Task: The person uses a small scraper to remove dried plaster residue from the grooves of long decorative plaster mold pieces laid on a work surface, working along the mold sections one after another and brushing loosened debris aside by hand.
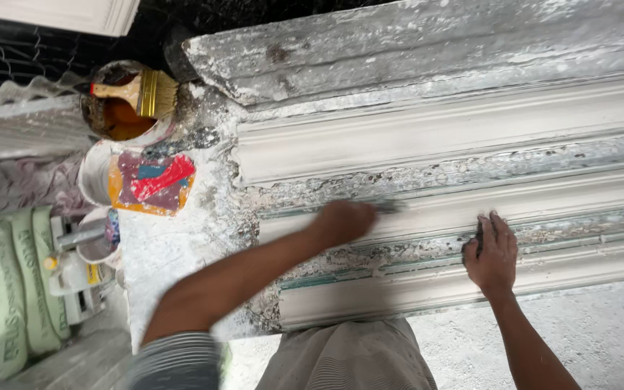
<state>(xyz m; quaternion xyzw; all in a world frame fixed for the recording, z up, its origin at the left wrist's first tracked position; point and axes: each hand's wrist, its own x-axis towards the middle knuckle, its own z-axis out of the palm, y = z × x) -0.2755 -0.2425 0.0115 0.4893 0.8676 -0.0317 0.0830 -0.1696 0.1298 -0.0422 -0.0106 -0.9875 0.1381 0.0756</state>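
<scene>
While the long white moulding [442, 130] lies across the plaster-crusted surface [175, 245], the work on it appears part done: the raised ribs look smooth and clean, but the grooves between them carry grey, flaking residue along most of their visible length, so a good deal is judged to remain.

Left hand [342, 220]: closed around a thin tool [388, 207], which lies in the groove below the upper rib. The hand is blurred, so whether the tool is a blade or a brush cannot be told; probably a narrow scraper.

Right hand [491, 254]: laid flat on a lower rib of the moulding, fingers together and pointing away from the person. A small dark object [479, 232] shows at the forefinger; the hand seems to press on it, not grip it.

Beside the end of the moulding stand a tin of brown liquid [118, 115] with a paintbrush [139, 92] resting across its rim, a white bucket [99, 173] and a green sack [5, 289].
</scene>
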